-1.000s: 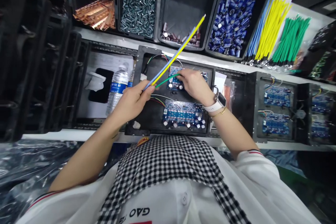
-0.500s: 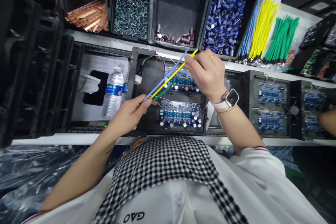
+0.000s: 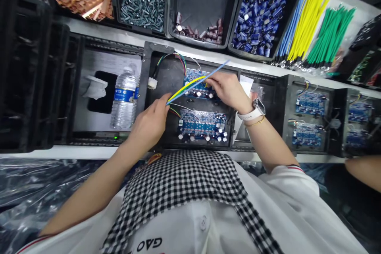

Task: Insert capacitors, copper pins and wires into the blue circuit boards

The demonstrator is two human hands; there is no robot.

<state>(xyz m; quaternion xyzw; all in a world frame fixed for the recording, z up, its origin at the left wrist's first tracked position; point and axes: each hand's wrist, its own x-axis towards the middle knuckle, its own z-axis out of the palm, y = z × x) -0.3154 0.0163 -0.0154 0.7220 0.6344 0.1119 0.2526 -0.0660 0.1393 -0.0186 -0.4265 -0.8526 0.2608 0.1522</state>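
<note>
My left hand is closed on the lower ends of a blue wire and a yellow wire, with a strip of green showing beside them. The blue wire's far end sticks out free past my right hand. My right hand pinches the yellow wire near its upper end, where the wire bends down over the upper circuit board. Below the wires lies a second circuit board. Both boards sit in a black tray, and my right hand partly covers the upper one.
Bins along the back hold copper strips, screws, brown capacitors and blue capacitors. Yellow wires and green wires lie at right. A water bottle stands left. Another person's arm shows at right.
My right hand has moved down toward the upper board, bending the yellow wire. The blue wire's end now extends beyond my right hand. The view has shifted slightly.
</note>
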